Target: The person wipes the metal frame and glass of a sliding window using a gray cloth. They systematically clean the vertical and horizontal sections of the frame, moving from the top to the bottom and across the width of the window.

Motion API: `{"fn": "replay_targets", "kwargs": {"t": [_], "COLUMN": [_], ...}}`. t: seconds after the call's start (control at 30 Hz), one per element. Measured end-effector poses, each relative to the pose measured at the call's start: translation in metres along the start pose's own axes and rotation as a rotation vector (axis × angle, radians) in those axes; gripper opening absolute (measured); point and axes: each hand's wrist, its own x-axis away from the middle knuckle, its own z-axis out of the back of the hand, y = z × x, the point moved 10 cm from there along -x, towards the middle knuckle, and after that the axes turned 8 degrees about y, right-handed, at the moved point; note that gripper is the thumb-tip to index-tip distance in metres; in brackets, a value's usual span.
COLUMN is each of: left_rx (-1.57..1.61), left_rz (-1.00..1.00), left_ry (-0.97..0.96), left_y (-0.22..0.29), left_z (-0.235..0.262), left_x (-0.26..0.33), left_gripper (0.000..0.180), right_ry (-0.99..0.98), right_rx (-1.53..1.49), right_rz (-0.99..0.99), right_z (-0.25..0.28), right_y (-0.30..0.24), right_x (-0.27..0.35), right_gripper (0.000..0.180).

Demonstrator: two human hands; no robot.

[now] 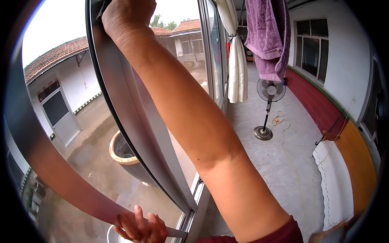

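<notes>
A grey metal window sash (129, 101) with a black seal along its edge fills the left side, tilted in the view. My right arm crosses the picture from the lower right. At its end my right hand (130, 14) is closed at the upper part of the sash's upright frame; the top edge of the view cuts off some of its fingers. Low down, my left hand (142, 227) has its bent fingers against the lower rail (52, 174) of the sash. The window track (187, 220) runs below, just right of that hand.
Outside lies a courtyard with a large pot (133, 156) and a tiled-roof building (60, 60). Indoors, a purple towel (267, 38) hangs above a standing fan (270, 91), beside a tied cream curtain (237, 69). A thin cord (298, 174) trails over the floor toward a white cloth (334, 178).
</notes>
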Motion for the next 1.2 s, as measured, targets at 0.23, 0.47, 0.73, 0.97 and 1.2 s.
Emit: {"fn": "replay_targets", "kwargs": {"t": [0.23,0.47,0.73,0.97,1.2], "left_rx": [0.048,0.164,0.131,0.176,0.103], "left_rz": [0.031,0.077,0.076,0.064,0.061], "left_ry": [-0.040,-0.095,-0.092,-0.070,-0.089], "left_y": [-0.002,0.005,0.003,0.006,0.009], "left_z": [0.003,-0.004,-0.007,0.000,-0.007], "left_x": [-0.005,0.014,0.020,0.021,0.017], "left_gripper": [0.018,0.013,0.011,0.011,0.004], "right_ry": [-0.199,-0.349,-0.457,-0.613,-0.714], "right_rx": [-0.111,-0.123,-0.167,-0.130,-0.098], "right_rz": [-0.077,-0.031,-0.112,-0.189,-0.296], "right_z": [0.036,0.096,0.139,0.195,0.248], "right_y": [0.015,0.020,0.024,0.044,0.066], "right_x": [0.064,0.120,0.171,0.240,0.308], "right_gripper": [0.062,0.062,0.057,0.056,0.052]}}
